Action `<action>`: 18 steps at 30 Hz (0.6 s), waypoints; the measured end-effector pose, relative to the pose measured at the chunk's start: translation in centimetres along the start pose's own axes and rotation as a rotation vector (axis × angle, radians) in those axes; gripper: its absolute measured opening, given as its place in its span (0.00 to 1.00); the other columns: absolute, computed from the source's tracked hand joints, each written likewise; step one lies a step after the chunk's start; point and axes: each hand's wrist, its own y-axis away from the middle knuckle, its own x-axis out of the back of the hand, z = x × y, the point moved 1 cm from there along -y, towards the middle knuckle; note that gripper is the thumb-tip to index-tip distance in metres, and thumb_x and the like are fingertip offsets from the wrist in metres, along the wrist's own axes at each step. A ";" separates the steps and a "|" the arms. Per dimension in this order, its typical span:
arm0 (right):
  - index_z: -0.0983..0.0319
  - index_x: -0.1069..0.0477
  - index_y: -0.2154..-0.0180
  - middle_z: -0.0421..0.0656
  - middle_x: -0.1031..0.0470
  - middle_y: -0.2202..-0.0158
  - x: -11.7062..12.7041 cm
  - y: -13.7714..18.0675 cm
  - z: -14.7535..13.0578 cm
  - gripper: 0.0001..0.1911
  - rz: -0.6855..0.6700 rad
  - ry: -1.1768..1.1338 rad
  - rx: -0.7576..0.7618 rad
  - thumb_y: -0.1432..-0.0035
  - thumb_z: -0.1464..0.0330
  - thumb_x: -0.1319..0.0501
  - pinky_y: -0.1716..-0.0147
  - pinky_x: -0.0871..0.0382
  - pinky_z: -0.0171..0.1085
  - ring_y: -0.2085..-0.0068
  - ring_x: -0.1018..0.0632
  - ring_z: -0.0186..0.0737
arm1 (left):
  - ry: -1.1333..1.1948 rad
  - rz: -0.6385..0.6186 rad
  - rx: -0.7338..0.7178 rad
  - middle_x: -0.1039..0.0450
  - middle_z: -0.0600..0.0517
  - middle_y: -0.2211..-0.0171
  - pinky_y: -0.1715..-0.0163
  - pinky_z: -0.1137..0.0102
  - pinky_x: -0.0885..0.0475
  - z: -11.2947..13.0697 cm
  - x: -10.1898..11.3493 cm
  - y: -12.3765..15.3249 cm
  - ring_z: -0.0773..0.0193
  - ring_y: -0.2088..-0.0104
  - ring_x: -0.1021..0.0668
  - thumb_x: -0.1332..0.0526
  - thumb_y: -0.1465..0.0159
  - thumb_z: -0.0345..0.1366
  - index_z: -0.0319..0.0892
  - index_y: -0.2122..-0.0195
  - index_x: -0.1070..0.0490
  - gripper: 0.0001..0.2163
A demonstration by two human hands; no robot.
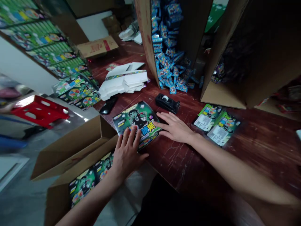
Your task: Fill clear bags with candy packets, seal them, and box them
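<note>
We see the green printed box (135, 114) lying flat on the dark red table (178, 160), at its left edge, cartoon figure and lettering up. Left hand (128, 149) open, fingers spread over the box's near edge; right hand (175, 127) also open, fingertips at its right edge, neither one gripping. Just beside it, lower left, we have an open cardboard carton (70, 153) with similar green boxes (83, 185) inside, partly hidden by the left forearm. Behind the box: black tape dispenser (166, 103), a dark glossy object (108, 105) we can't identify, and a pile of white folded card (124, 81). Right of the right hand, two smaller green packs (223, 127) sit side by side. Farther back, a tall carton (144, 34) holds many blue packets (169, 62); another carton (223, 95) at right has dark contents, too dim to tell. Far left, we get stacked green boxes (42, 40) and a red stool (39, 110), blurred.
</note>
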 end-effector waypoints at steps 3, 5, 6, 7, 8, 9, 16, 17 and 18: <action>0.61 0.47 0.30 0.50 0.51 0.26 1.7 -1.5 3.9 0.36 0.281 -0.020 -0.384 0.33 0.57 0.39 0.28 0.54 0.52 0.27 0.48 0.50 | -0.101 0.020 0.067 0.49 0.32 0.29 0.36 0.39 0.44 1.4 -0.7 -1.3 0.29 0.31 0.44 0.35 0.36 0.45 0.31 0.33 0.40 0.35; 0.66 0.52 0.29 0.56 0.51 0.27 2.4 -2.5 6.4 0.47 0.340 -0.071 -0.635 0.40 0.59 0.32 0.30 0.51 0.55 0.27 0.49 0.56 | -0.148 0.060 0.130 0.45 0.28 0.31 0.38 0.36 0.42 2.4 -1.1 -2.4 0.25 0.33 0.41 0.37 0.34 0.39 0.28 0.36 0.36 0.28; 0.65 0.51 0.29 0.57 0.47 0.29 2.4 -3.0 7.3 0.50 0.316 -0.101 -0.704 0.44 0.60 0.29 0.31 0.48 0.55 0.28 0.46 0.58 | -0.152 0.085 0.153 0.44 0.28 0.32 0.39 0.35 0.41 2.8 -1.2 -2.9 0.25 0.34 0.40 0.38 0.34 0.37 0.28 0.37 0.35 0.26; 0.63 0.47 0.31 0.56 0.41 0.31 2.2 -3.4 7.8 0.49 0.281 -0.131 -0.736 0.47 0.62 0.27 0.34 0.43 0.55 0.31 0.40 0.58 | -0.144 0.108 0.168 0.43 0.29 0.32 0.40 0.34 0.41 3.2 -1.3 -3.3 0.25 0.34 0.40 0.39 0.33 0.36 0.29 0.36 0.36 0.25; 0.60 0.42 0.33 0.53 0.35 0.35 1.9 -3.7 8.1 0.46 0.254 -0.155 -0.748 0.49 0.63 0.26 0.37 0.38 0.54 0.34 0.34 0.57 | -0.127 0.128 0.177 0.44 0.30 0.31 0.40 0.32 0.41 3.4 -1.4 -3.6 0.25 0.33 0.41 0.41 0.32 0.35 0.32 0.35 0.37 0.25; 0.58 0.37 0.36 0.51 0.30 0.39 1.5 -3.9 8.2 0.42 0.242 -0.174 -0.757 0.50 0.62 0.26 0.40 0.34 0.52 0.38 0.29 0.56 | -0.103 0.145 0.182 0.46 0.33 0.30 0.40 0.31 0.42 3.5 -1.4 -3.8 0.24 0.33 0.41 0.42 0.32 0.34 0.35 0.33 0.38 0.26; 0.62 0.24 0.65 0.44 0.21 0.67 0.0 -5.6 8.3 0.25 0.242 -0.486 -0.913 0.39 0.46 0.39 0.64 0.25 0.40 0.64 0.20 0.42 | 0.036 0.156 0.208 0.48 0.42 0.28 0.39 0.27 0.47 3.4 -1.3 -3.8 0.25 0.31 0.47 0.44 0.31 0.34 0.45 0.28 0.47 0.29; 0.63 0.24 0.65 0.43 0.21 0.69 0.2 -5.9 8.4 0.23 0.241 -0.549 -0.921 0.37 0.48 0.39 0.66 0.26 0.39 0.67 0.20 0.40 | 0.037 0.151 0.210 0.47 0.42 0.28 0.39 0.27 0.47 3.4 -1.4 -3.9 0.24 0.31 0.47 0.44 0.31 0.34 0.45 0.28 0.47 0.30; 0.64 0.23 0.64 0.43 0.21 0.69 0.4 -6.2 8.4 0.21 0.249 -0.606 -0.918 0.36 0.51 0.38 0.67 0.26 0.38 0.69 0.21 0.38 | 0.036 0.147 0.209 0.47 0.41 0.28 0.40 0.27 0.46 3.4 -1.4 -3.9 0.23 0.31 0.47 0.44 0.31 0.34 0.45 0.28 0.47 0.30</action>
